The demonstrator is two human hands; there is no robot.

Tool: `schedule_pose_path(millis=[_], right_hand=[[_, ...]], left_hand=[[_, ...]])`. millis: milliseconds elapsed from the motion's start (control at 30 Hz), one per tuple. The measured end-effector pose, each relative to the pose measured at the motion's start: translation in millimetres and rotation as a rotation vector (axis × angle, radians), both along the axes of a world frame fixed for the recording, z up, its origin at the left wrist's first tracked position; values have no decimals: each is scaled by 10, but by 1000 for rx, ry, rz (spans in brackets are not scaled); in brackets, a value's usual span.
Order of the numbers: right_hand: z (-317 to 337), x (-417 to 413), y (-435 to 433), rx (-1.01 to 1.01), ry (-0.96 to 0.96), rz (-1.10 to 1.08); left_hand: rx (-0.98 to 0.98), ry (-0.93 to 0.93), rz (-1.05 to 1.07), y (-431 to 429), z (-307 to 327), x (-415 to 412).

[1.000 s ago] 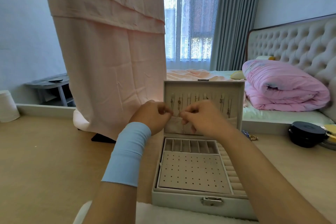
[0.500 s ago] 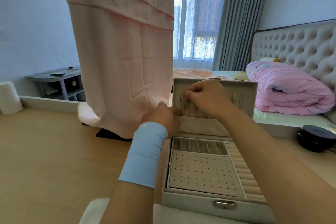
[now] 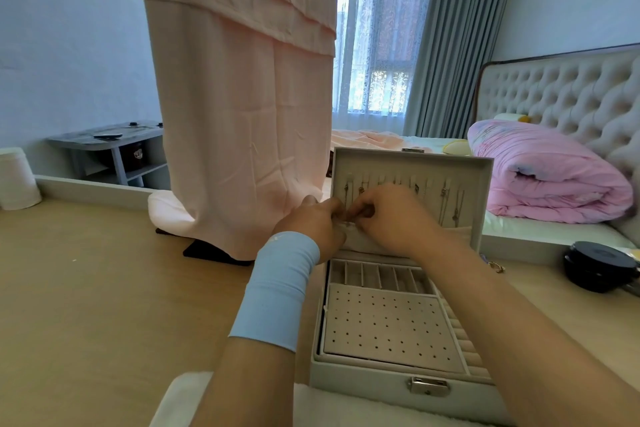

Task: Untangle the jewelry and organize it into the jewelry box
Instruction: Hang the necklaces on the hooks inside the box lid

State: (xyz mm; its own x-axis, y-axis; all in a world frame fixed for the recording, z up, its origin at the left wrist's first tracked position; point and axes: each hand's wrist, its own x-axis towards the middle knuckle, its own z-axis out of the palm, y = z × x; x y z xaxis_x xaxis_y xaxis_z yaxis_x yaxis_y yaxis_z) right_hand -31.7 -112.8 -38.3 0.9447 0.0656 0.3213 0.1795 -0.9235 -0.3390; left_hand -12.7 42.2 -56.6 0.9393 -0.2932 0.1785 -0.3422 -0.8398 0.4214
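Note:
A white jewelry box (image 3: 429, 386) stands open on the wooden table, lid upright. Several thin necklaces (image 3: 450, 206) hang from hooks inside the lid, above a fabric pocket (image 3: 360, 241). My left hand (image 3: 313, 224), with a light blue wristband, pinches the pocket's top edge at the lid's left side. My right hand (image 3: 391, 218) sits right beside it, fingertips pinching a necklace chain at the pocket's rim. The chain itself is mostly hidden by my fingers. The box base shows a dotted earring panel (image 3: 388, 326), small compartments and ring rolls.
A pink cloth (image 3: 239, 114) hangs over a stand just left of the box. A black round container (image 3: 601, 265) and a small gold jewelry piece (image 3: 497, 266) lie on the table at right. A white cylinder (image 3: 15, 178) stands far left. A bed lies behind.
My right hand came down from the lid's hooks to the pocket edge, meeting my left hand. The view shifted slightly.

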Motion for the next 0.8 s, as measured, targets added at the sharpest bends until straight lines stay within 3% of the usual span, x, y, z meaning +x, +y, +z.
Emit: schedule_pose_path(millis=[167,367,500,667,800], right_hand=[[-41,-55,-9,30,19,0],[-75,-40,120,-293,-109,-88],[-97,-14,85,-166,-113,-68],[-30,23,96,-147,-251,-125],[-18,58,91,-143,-178,-129]], left_hand=[[12,-25,1,2,13,-38],[59,-81,38,-35,30,-88],[70,-62,56,-51,31,-82],[65,-46,48,-48,32,-67],[59,-25,44,-23,26,-45]])
